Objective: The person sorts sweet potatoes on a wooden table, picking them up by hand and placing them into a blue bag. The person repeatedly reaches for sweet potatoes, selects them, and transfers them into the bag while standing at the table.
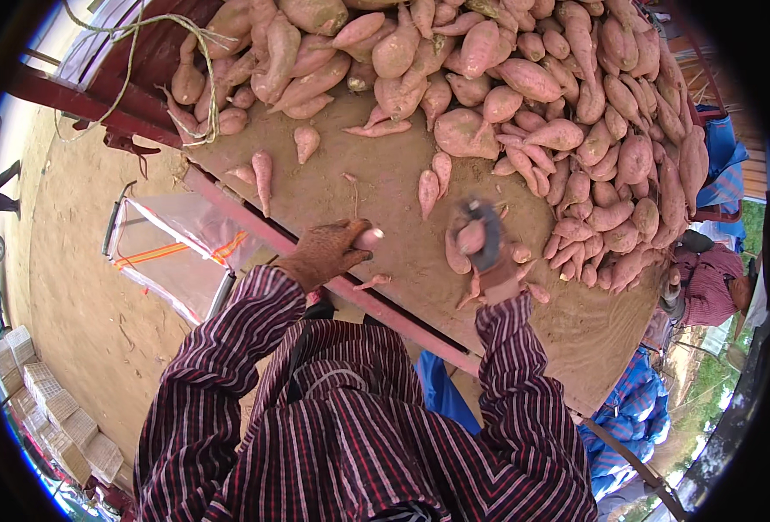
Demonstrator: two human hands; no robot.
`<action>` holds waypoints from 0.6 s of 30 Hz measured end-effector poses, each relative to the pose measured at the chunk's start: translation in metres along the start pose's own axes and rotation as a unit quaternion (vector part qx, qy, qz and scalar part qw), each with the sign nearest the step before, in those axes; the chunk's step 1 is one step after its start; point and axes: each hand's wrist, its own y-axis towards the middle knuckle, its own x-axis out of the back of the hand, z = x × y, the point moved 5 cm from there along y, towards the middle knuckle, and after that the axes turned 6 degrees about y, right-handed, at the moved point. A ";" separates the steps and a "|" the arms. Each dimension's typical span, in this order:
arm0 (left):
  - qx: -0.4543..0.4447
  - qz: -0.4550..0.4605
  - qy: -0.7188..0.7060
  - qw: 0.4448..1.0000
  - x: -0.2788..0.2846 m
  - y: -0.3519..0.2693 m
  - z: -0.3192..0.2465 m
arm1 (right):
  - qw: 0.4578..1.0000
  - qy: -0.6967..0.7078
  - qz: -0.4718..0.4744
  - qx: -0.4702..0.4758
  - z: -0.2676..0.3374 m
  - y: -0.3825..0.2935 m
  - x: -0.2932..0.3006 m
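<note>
My left hand [332,251] holds a small sweet potato [368,239] with a pale end facing right, just above the truck bed's front edge. A thin root [356,196] shows just beyond that hand. My right hand [501,277], blurred, grips a dark hand tool [489,238] that is too smeared to name exactly. A pink sweet potato [471,237] shows beside the tool's dark curve; whether the two touch, I cannot tell. Around the right hand lie a larger sweet potato [456,251] and a thin, root-like one [469,290].
A large heap of sweet potatoes [528,81] covers the bed's far side. A red metal rail [385,310] edges the bed [385,176]. A clear plastic bag [176,245] hangs on a frame at left. A rope [212,85] loops at upper left. Another person [711,284] is at right.
</note>
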 end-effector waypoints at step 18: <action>0.019 -0.239 -0.188 0.953 0.026 -0.198 0.108 | 0.426 -0.898 -0.102 0.029 -0.013 0.084 -0.068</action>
